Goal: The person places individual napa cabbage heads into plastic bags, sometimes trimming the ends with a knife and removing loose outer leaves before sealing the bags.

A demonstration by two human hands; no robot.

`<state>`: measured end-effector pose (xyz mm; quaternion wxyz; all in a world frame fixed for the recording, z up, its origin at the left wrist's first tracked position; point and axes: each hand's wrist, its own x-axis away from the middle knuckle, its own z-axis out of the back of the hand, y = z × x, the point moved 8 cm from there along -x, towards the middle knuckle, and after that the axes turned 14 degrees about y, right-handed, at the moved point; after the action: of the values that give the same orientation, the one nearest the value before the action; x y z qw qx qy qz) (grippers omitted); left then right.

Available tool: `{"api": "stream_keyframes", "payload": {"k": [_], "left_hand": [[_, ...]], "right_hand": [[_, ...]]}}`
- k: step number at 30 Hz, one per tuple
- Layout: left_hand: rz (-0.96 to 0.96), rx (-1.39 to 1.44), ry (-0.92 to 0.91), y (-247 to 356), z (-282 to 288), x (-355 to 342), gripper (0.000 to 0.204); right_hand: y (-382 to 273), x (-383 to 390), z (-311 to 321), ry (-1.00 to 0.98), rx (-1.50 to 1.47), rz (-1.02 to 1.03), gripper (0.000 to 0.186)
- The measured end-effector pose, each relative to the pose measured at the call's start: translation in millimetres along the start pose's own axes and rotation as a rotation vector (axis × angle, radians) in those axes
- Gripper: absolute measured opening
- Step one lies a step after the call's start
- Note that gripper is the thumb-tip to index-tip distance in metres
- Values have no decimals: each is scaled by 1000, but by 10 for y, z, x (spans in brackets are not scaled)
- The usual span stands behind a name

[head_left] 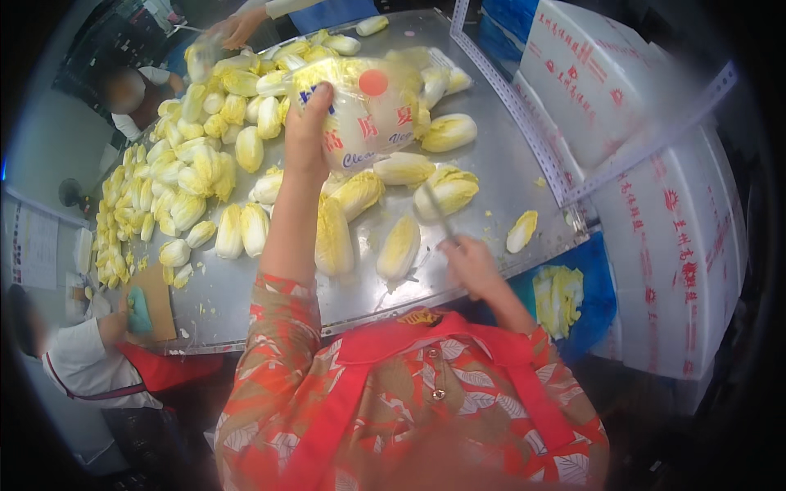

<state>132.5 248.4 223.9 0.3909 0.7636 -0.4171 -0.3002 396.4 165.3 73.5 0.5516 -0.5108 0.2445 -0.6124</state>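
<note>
My left hand [309, 131] grips a clear plastic bag [360, 110] with printed marks, raised above the table; pale yellow cabbages show inside it. My thumb lies along the bag's left edge, and the other fingers are hidden behind it. Lower right, my right hand [472, 263] is closed on a knife [436, 206], its thin blade slanting up and left, slightly blurred. Beyond the blade lies a small napa cabbage [452, 190]. Another cabbage [399, 248] rests left of the right hand, and a longer one [333, 237] lies beside my left forearm.
A large heap of napa cabbages [188, 176] covers the metal table's [217, 307] left side. White printed boxes [671, 254] stand at right, behind a perforated metal strip [524, 123]. Trimmed leaves [558, 299] lie in a blue-lined container. Co-workers [90, 360] stand left; another person's hand [237, 29] reaches in at top.
</note>
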Motion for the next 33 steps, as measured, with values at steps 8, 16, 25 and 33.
{"api": "stream_keyframes", "payload": {"k": [8, 16, 25, 33], "left_hand": [[149, -76, 97, -612, 480, -219, 35], [241, 45, 32, -572, 740, -267, 40], [265, 163, 21, -146, 627, -24, 42], [301, 105, 40, -269, 632, -69, 45]], "right_hand": [[-39, -133, 210, 119, -459, 154, 29], [-139, -65, 128, 92, -551, 175, 38], [-741, -264, 368, 147, -623, 328, 35], [-453, -421, 196, 113, -707, 192, 36]]}}
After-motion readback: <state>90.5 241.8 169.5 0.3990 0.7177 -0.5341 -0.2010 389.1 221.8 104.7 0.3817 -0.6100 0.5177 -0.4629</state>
